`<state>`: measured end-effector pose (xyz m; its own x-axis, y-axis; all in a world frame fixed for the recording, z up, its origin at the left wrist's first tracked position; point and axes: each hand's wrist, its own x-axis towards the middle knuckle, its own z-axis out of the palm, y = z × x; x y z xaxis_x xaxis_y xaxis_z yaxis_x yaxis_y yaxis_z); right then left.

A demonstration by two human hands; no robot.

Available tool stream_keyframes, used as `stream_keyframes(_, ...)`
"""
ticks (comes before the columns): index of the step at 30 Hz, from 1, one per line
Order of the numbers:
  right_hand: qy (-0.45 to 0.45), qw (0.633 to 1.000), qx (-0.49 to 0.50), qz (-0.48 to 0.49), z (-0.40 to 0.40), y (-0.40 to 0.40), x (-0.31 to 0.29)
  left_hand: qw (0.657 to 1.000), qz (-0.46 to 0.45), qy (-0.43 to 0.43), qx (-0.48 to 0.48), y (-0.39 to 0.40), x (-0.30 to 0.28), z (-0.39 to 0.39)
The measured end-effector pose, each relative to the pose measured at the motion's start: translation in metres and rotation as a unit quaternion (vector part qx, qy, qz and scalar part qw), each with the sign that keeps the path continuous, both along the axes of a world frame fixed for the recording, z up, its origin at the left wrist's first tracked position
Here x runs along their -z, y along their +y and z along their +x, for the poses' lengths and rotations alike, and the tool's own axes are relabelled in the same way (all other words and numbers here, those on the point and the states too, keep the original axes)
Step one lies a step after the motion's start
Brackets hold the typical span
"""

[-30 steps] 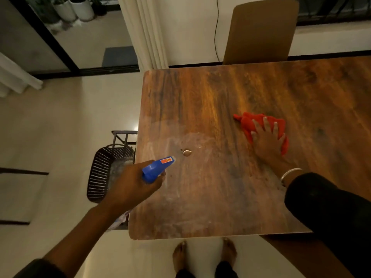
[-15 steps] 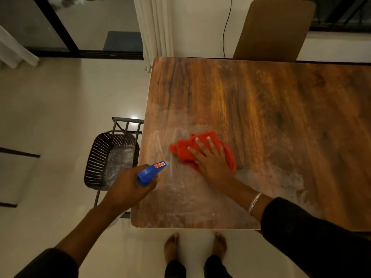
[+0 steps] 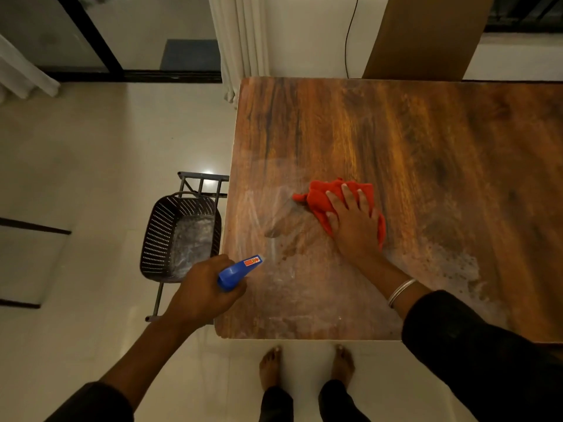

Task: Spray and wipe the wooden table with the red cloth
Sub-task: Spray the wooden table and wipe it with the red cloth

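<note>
The wooden table (image 3: 411, 138) fills the right of the view, with pale wet smears over its near left part. My right hand (image 3: 353, 220) lies flat on the red cloth (image 3: 320, 199), pressing it onto the table top. My left hand (image 3: 204, 290) grips a blue spray bottle (image 3: 237, 271) at the table's near left edge, its nozzle pointing right over the wood. The bottle's body is hidden under the hand.
A dark perforated basket (image 3: 179, 236) on a metal stand sits on the floor just left of the table. A brown chair back (image 3: 426, 35) stands behind the far edge. A white curtain (image 3: 240, 41) hangs at the far left corner. My bare feet (image 3: 304, 367) are below the near edge.
My right hand swept the red cloth left from the table's middle to the sprayed patch, then back a little to the right. The left hand with the bottle stayed near the left edge.
</note>
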<state>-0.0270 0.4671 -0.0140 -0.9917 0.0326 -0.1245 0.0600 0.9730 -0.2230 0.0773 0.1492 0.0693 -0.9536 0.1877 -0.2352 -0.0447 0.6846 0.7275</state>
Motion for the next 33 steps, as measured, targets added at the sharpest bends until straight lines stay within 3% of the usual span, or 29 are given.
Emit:
stream_keyframes(4,-0.006,1.0,0.01,-0.014,-0.003,-0.006,-0.002,1.0,0.012,0.009,0.003,-0.015,0.005,0.003)
stream_keyframes(7,-0.016,1.0,-0.008,-0.019,0.017,-0.033,-0.001,0.998,0.026,-0.002,-0.051,-0.022,0.004,0.003)
stream_keyframes(11,-0.006,0.982,-0.187,0.008,0.087,-0.082,0.004,0.994,0.033,-0.01,-0.108,-0.026,0.002,-0.001)
stream_keyframes(14,0.007,0.936,-0.35,0.034,0.136,-0.09,0.018,0.988,0.056,-0.03,-0.144,-0.029,-0.001,-0.004)
stream_keyframes(16,0.03,0.913,-0.406,0.044,0.115,-0.081,0.019,0.985,0.052,-0.046,-0.155,-0.03,-0.002,-0.005)
stream_keyframes(18,0.043,0.913,-0.399,0.071,0.062,-0.083,0.016,0.986,0.039,-0.045,-0.159,-0.032,-0.003,-0.005)
stream_keyframes(21,0.01,0.964,-0.261,0.055,-0.013,-0.105,0.001,0.985,0.028,-0.032,-0.165,-0.036,-0.001,-0.004)
stream_keyframes(23,-0.004,0.976,-0.213,0.048,-0.024,-0.123,-0.003,0.984,0.014,-0.036,-0.176,-0.042,0.0,-0.003)
stream_keyframes(25,0.006,0.971,-0.234,0.043,-0.005,-0.134,0.0,0.982,0.016,-0.031,-0.187,-0.05,-0.001,-0.004)
stream_keyframes(28,0.025,0.937,-0.348,0.023,0.07,-0.139,0.01,0.978,0.03,-0.009,-0.205,-0.064,-0.004,-0.009)
stream_keyframes(31,0.045,0.873,-0.485,0.003,0.153,-0.129,0.021,0.982,0.019,0.006,-0.189,-0.068,-0.004,-0.017)
stream_keyframes(33,0.046,0.841,-0.54,0.012,0.159,-0.121,0.025,0.985,0.021,0.004,-0.172,-0.066,-0.004,-0.022)
